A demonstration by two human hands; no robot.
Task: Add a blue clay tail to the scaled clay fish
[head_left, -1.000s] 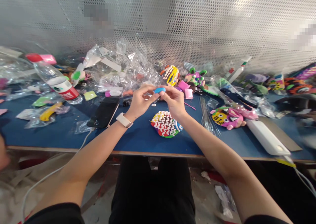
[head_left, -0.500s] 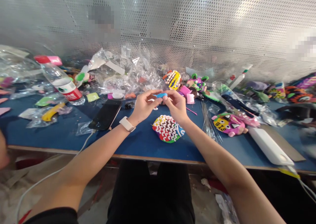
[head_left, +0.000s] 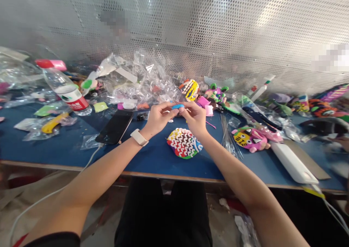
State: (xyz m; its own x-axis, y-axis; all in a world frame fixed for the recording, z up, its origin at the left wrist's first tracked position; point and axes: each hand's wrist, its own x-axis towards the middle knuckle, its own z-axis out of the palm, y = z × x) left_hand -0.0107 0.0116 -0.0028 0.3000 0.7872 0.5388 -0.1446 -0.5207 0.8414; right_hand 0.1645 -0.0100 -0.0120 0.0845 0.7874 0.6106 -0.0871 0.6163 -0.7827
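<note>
Head view. Your left hand (head_left: 158, 117) and right hand (head_left: 195, 117) meet above the blue table (head_left: 54, 149), fingertips facing each other. Between them you hold a small blue clay piece (head_left: 178, 106): the fingers of both hands are pinched onto it, left hand on its left end, right hand on its right end. The piece sits clear of the table surface, raised above the far middle of the work area. A pale wristband (head_left: 139, 137) is on your left wrist.

Directly below your hands, lying flat on the table, is a multicoloured clay disc (head_left: 184, 143) covered in white wavy lines; it is not touched by either hand.

To the left of your left forearm lies a black phone (head_left: 115, 127), screen up, with a white cable running off the table's near edge. Further left, a plastic bottle (head_left: 64, 86) with a red label lies tilted. Behind your hands is a heap of clear plastic bags (head_left: 136, 80).

To the right, a pink tiger-faced clay figure (head_left: 249, 138) lies on the table, and just beside it a white power bank (head_left: 292, 162). A perforated metal screen (head_left: 207, 29) stands behind the table.
</note>
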